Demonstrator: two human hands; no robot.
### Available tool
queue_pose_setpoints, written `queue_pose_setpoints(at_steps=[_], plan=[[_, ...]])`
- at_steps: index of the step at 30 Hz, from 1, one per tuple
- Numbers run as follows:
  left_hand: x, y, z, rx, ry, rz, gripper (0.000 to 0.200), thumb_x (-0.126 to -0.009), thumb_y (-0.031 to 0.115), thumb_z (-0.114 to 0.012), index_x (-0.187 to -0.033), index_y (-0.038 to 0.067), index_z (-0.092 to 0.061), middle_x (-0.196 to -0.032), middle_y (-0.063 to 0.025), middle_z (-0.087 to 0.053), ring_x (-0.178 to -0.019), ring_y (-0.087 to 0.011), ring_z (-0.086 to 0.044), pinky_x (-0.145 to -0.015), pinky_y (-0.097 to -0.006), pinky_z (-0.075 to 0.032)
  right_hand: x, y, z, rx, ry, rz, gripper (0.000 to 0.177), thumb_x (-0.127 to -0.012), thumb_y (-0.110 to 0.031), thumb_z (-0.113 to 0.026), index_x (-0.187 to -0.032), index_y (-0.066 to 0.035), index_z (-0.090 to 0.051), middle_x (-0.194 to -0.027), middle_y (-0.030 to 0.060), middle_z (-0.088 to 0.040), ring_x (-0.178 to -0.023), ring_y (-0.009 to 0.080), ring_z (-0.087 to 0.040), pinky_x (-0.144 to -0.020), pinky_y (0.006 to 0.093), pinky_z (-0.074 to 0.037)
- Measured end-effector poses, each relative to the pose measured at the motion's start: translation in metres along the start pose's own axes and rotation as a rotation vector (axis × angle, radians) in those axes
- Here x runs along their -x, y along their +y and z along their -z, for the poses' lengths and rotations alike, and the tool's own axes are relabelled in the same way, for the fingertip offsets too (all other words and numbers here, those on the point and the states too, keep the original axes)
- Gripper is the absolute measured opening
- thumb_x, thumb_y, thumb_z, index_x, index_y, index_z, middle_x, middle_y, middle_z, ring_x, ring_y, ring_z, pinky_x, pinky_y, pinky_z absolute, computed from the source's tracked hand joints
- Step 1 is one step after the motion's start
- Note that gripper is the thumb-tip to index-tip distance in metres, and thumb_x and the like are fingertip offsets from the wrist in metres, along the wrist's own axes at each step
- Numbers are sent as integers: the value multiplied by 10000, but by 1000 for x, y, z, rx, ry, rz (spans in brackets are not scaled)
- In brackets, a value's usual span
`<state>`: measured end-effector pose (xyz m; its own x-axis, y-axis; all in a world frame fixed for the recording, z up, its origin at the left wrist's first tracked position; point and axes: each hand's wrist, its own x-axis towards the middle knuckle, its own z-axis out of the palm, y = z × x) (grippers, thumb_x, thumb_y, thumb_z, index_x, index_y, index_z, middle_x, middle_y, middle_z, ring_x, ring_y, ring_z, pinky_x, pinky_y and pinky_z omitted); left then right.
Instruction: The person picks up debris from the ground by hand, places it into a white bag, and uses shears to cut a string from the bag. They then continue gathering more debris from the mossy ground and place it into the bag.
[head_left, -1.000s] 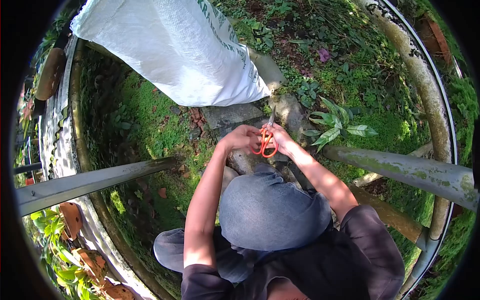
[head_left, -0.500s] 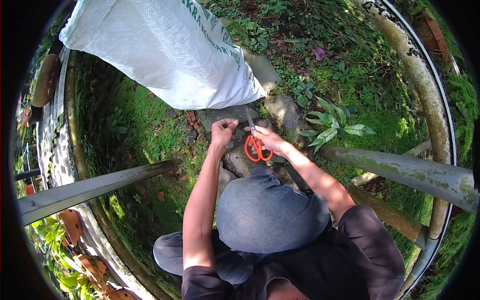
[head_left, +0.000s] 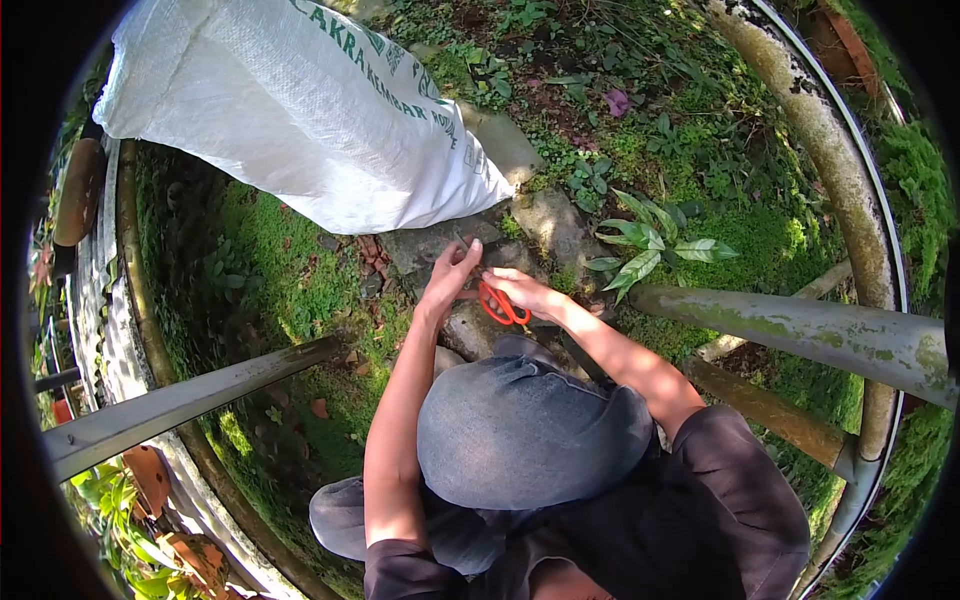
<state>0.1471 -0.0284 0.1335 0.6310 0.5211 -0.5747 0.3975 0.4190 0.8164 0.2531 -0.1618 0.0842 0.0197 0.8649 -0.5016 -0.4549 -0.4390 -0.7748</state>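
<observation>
Remotely, I see the right hand [head_left: 522,292] gripping orange-handled scissors [head_left: 506,304], their loops beside its fingers, facing the left hand [head_left: 449,278]. That left one is curled close by; whether it pinches anything, I can't tell. Beyond both stands a white woven sack [head_left: 340,150].

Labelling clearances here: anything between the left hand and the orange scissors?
Nothing visible. The left hand is right beside the orange scissors, which the right hand holds; whether the left one touches them isn't clear.
</observation>
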Motion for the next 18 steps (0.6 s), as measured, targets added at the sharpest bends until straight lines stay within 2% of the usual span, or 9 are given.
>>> queue_pose_setpoints(at_steps=[2, 3, 6, 10, 11, 12, 14, 16, 18], plan=[[3, -3, -5, -60, -176, 14, 671, -942, 447, -657, -1398, 2, -446, -849, -49, -631, -612, -130, -612, -533, -274, -501, -2, 5, 2, 26, -38, -22, 300, -1038, -300, -452, -1077, -45, -607, -836, 24, -609, -711, 126, -590, -641, 282, -499], [-1, -9, -5, -119, -242, 63, 587, -963, 395, -642, -1403, 40, -483, -892, -37, -644, -601, -117, -588, -522, -270, -490, -2, 8, 4, 5, -78, 36, 279, -1028, -272, -465, -1092, -40, -607, -876, 33, -623, -761, 130, -601, -682, 292, -505], [-29, -50, -8, -132, -191, -47, 457, -988, 345, -613, -1348, 68, -560, -881, -21, -645, -643, -89, -573, -535, -253, -475, 0, 12, 2, -35, -103, 76, 253, -1012, -237, -500, -1126, -38, -606, -986, 51, -646, -913, 138, -616, -801, 316, -513], [-32, -37, -26, -108, -191, -97, 338, -1010, 286, -556, -1260, 73, -636, -858, -11, -636, -764, -103, -574, -686, -286, -491, 13, -6, 9, -75, 4, -18, 262, -1025, -178, -495, -1218, -25, -581, -1137, 67, -654, -1080, 162, -626, -942, 358, -517], [-32, -30, -29, -100, -194, -104, 302, -1005, 234, -524, -1222, 65, -648, -863, -24, -640, -758, -121, -574, -702, -296, -486, 14, -14, 21, 17, -18, -42, 277, -1034, -206, -490, -1225, -30, -587, -1161, 67, -654, -1093, 161, -630, -949, 358, -527], [-39, -33, -33, -82, -158, -144, 295, -1003, 221, -512, -1209, 60, -648, -849, -26, -639, -748, -122, -575, -693, -295, -484, 12, -22, 29, 88, 3, -43, 273, -1032, -217, -492, -1176, -23, -619, -1079, 62, -683, -968, 148, -673, -864, 338, -565], [-54, -34, -40, -48, -80, -223, 285, -999, 196, -489, -1185, 50, -648, -820, -30, -636, -729, -124, -576, -674, -291, -481, 13, -43, 57, 206, 103, -99, 250, -1021, -196, -503, -1099, -23, -665, -973, 61, -706, -825, 140, -694, -762, 317, -588], [-63, -23, -53, -26, -29, -31, 303, -1002, 182, -436, -1178, 35, -633, -706, -9, -587, -664, -112, -565, -604, -301, -460, 3, -59, 84, 348, 464, 78, 209, -954, -208, -596, -1052, -44, -680, -809, 44, -709, -641, 200, -690, -612, 335, -566], [-71, -21, -56, -80, -114, -111, 305, -989, 157, -434, -1183, 39, -638, -667, 6, -545, -630, -94, -522, -572, -291, -421, -10, -86, 117, 734, 812, 333, 214, -898, -178, -651, -1052, -34, -681, -850, 88, -708, -724, 263, -701, -672, 376, -561]])
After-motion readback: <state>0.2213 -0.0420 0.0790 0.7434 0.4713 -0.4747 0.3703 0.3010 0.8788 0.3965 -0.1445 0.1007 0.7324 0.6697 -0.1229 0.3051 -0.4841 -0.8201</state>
